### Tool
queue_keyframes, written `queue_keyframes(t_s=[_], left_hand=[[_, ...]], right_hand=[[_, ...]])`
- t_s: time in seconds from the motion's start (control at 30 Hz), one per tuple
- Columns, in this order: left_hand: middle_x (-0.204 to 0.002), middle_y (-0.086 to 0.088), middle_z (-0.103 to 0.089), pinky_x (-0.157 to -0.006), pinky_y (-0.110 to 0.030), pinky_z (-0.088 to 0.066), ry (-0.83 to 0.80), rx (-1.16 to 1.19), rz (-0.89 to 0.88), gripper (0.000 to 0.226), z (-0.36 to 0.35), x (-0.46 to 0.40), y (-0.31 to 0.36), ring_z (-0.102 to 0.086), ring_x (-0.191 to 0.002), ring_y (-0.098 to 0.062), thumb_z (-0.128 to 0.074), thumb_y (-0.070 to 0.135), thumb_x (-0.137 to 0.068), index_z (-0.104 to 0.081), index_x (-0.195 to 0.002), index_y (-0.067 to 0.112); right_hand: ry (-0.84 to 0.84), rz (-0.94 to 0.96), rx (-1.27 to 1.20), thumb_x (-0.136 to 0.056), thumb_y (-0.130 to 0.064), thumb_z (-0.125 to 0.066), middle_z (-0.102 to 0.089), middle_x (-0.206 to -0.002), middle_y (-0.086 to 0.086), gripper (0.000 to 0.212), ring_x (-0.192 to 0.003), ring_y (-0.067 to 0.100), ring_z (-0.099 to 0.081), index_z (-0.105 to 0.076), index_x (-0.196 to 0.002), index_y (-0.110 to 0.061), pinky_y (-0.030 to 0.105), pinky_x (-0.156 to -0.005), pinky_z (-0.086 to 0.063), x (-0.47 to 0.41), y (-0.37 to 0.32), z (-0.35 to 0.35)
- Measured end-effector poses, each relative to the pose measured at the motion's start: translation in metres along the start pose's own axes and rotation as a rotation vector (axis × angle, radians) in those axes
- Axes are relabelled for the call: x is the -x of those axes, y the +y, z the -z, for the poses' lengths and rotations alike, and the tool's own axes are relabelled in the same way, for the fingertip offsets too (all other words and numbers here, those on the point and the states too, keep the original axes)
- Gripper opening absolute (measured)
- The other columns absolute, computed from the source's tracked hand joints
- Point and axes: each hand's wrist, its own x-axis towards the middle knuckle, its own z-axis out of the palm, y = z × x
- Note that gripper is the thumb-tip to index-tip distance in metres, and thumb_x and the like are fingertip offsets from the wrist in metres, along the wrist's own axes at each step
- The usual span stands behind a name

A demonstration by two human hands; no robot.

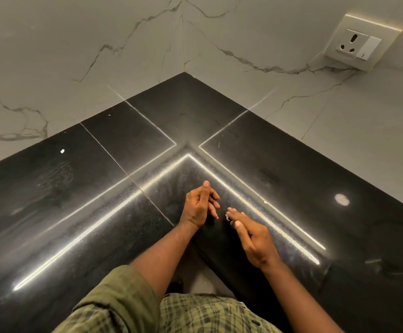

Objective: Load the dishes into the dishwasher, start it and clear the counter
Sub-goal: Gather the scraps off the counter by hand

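While both hands hang over the black counter point(291, 169) corner | left hand point(199, 207): fingers loosely curled, holding nothing | right hand point(252, 239): fingers straight, touching one small white scrap point(227, 216) | two white specks point(62, 151) far left | one wall socket point(361, 45)

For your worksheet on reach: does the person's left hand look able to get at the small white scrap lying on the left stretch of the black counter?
Probably yes. The left hand holds nothing, and only bare black counter lies between it and the white scrap; nothing stands in the way, though the arm would need to stretch leftward.
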Motion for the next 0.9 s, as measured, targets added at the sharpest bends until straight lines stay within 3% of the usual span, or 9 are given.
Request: queue_keyframes(t_s=[0.1, 0.17, 0.27, 0.33, 0.6, 0.73, 0.83, 0.9], left_hand=[[-0.072, -0.024, -0.069, -0.052, -0.034, -0.055, 0.036, 0.076, 0.039, 0.074, 0.0, 0.001, 0.002, -0.064, -0.049, -0.033, -0.035, 0.06, -0.106, -0.067, -0.088, -0.005], [-0.075, -0.024, -0.069, -0.057, -0.036, -0.058, 0.101, 0.158, 0.065, 0.076, 0.001, 0.006, 0.003, -0.065, -0.053, -0.031, -0.033, 0.058, -0.106, -0.067, -0.09, -0.008], [-0.075, -0.021, -0.069, -0.066, -0.04, -0.059, 0.265, 0.331, 0.14, 0.074, 0.001, 0.029, 0.004, -0.065, -0.055, -0.026, -0.031, 0.06, -0.107, -0.068, -0.087, -0.002], [-0.074, -0.018, -0.068, -0.066, -0.038, -0.06, 0.365, 0.478, 0.187, 0.071, -0.001, 0.05, 0.006, -0.064, -0.055, -0.024, -0.032, 0.06, -0.107, -0.068, -0.084, 0.003], [-0.062, -0.007, -0.06, -0.053, -0.026, -0.052, 0.857, 0.952, 0.467, 0.056, -0.01, 0.124, -0.01, -0.055, -0.048, -0.016, -0.038, 0.05, -0.11, -0.062, -0.083, 0.007], [-0.093, -0.008, -0.064, -0.077, -0.03, -0.048, 0.97, 0.948, 0.504, 0.04, -0.013, 0.134, -0.021, -0.059, -0.08, -0.017, -0.04, 0.035, -0.111, -0.067, -0.095, 0.011], [-0.122, -0.011, -0.066, -0.099, -0.037, -0.045, 0.879, 1.005, 0.535, 0.044, -0.017, 0.136, -0.027, -0.062, -0.11, -0.022, -0.032, 0.04, -0.112, -0.066, -0.117, 0.013], [-0.134, -0.013, -0.063, -0.111, -0.043, -0.04, 0.808, 1.041, 0.526, 0.051, -0.022, 0.137, -0.031, -0.057, -0.126, -0.027, -0.026, 0.043, -0.113, -0.06, -0.134, 0.011]], right_hand=[[0.347, -0.195, -0.047, -0.105, -0.032, -0.045, -0.056, -0.15, -0.005, 0.041, -0.145, 0.003, -0.044, -0.063, -0.141, -0.023, 0.022, -0.122, -0.03, 0.0, 0.001, 0.016], [0.448, -0.308, 0.065, -0.105, -0.037, -0.04, -0.047, -0.158, 0.0, 0.05, -0.149, 0.005, -0.034, -0.056, -0.148, -0.02, 0.018, -0.124, -0.021, -0.007, 0.014, 0.034], [0.303, -0.333, 0.251, -0.105, -0.037, -0.034, -0.034, -0.166, 0.006, 0.058, -0.155, 0.012, -0.023, -0.042, -0.157, -0.01, 0.034, -0.13, -0.014, -0.021, 0.039, 0.051], [0.209, -0.296, 0.343, -0.105, -0.04, -0.028, -0.033, -0.166, 0.006, 0.062, -0.156, 0.014, -0.023, -0.04, -0.158, -0.01, 0.038, -0.13, -0.015, -0.032, 0.044, 0.05], [-0.004, -0.073, 0.267, -0.102, -0.038, -0.036, -0.041, -0.162, 0.0, 0.058, -0.153, 0.01, -0.031, -0.05, -0.153, -0.015, 0.029, -0.128, -0.018, -0.032, 0.013, 0.006], [-0.079, -0.012, 0.173, -0.104, -0.029, -0.043, -0.048, -0.158, 0.0, 0.049, -0.149, 0.006, -0.036, -0.056, -0.149, -0.015, 0.025, -0.127, -0.019, -0.014, -0.011, -0.024], [-0.165, 0.07, 0.09, -0.102, -0.031, -0.043, -0.052, -0.154, -0.004, 0.049, -0.146, -0.001, -0.038, -0.058, -0.147, -0.018, 0.019, -0.125, -0.018, 0.0, -0.028, -0.041], [-0.209, 0.077, -0.041, -0.103, -0.03, -0.045, -0.053, -0.151, -0.01, 0.046, -0.143, -0.006, -0.041, -0.06, -0.145, -0.019, 0.027, -0.126, -0.026, 0.005, -0.032, -0.042]])
